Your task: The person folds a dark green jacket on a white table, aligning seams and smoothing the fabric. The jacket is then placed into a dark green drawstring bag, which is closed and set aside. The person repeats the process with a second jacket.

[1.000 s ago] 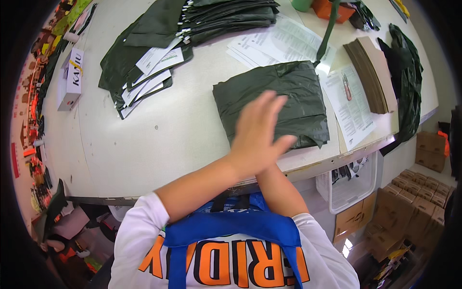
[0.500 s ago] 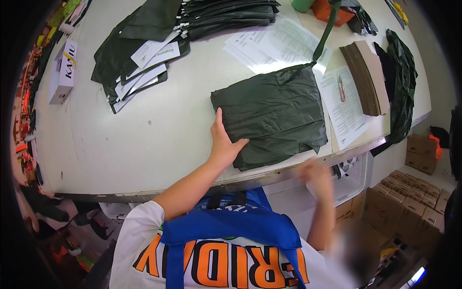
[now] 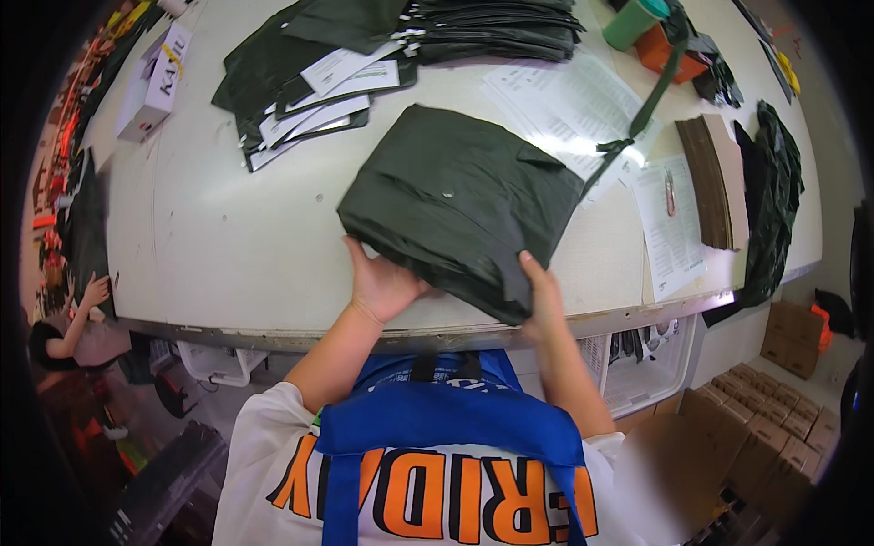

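Note:
A folded dark green garment (image 3: 455,187) with a smooth, slightly shiny surface and a small round snap lies askew on the table before me. My left hand (image 3: 387,284) is closed on its near left edge, the thumb against the front and the other fingers partly hidden underneath. On the near right corner, my right hand (image 3: 543,296) grips the cloth with the thumb on top; its remaining fingers are mostly out of sight. From the garment's right corner a knotted dark green strap (image 3: 657,96) runs away to the upper right.
Dark packets with white cards (image 3: 355,77) and a dark stack (image 3: 496,32) lie at the back. Rightward are papers (image 3: 569,100), red-handled snips (image 3: 670,193), a cardboard stack (image 3: 710,182) and crumpled dark plastic (image 3: 774,200). A co-worker's hand (image 3: 96,291) touches the table's left end.
The garment has shifted left and turned, its near edge now partly raised. My right hand has come up from beside the table edge onto it. My left hand has slid to the near edge.

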Demonstrator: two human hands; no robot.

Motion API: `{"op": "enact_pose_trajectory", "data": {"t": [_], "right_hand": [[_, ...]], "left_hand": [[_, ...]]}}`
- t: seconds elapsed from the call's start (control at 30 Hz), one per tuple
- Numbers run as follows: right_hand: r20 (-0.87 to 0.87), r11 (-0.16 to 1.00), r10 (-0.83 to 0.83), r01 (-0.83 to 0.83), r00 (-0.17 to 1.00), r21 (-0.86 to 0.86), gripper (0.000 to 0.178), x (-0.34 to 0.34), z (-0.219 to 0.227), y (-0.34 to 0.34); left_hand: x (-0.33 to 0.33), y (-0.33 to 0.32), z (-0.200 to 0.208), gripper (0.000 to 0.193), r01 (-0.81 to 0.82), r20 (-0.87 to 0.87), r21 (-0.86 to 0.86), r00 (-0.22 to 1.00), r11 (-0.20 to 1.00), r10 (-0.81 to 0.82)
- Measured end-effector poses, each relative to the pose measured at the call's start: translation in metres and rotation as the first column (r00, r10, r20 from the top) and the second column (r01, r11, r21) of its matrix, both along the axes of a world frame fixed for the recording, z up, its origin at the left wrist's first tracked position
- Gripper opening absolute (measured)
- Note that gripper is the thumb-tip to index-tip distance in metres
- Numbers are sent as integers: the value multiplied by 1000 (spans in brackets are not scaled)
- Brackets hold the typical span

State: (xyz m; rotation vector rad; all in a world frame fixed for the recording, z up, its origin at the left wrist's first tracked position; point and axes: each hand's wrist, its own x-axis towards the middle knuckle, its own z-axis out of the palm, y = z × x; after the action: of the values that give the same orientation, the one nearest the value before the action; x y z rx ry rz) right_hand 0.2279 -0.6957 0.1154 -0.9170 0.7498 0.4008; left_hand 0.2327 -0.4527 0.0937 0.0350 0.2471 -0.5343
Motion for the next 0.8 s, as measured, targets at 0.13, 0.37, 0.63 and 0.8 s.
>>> {"op": "enact_pose_trajectory", "data": {"t": [0.13,0.37,0.63,0.8], "right_hand": [[146,995,-43,55,988,-81,58,-18,-8,72],[68,378,925,-923,374,-63,47,-7,42,49],[148,674,735,-686,662,-276,85,104,-8,-14],[-2,687,726,-726,687,26,90,75,7,23]], "left_hand": [[-17,4,6,105,60,-28,483,998,874,-53],[-23,37,12,78,-28,-50,714,995,700,91],[-41,62,2,69,108,-194,583,981,805,9],[-44,75,13,63,155,-267,559,964,814,0]]}}
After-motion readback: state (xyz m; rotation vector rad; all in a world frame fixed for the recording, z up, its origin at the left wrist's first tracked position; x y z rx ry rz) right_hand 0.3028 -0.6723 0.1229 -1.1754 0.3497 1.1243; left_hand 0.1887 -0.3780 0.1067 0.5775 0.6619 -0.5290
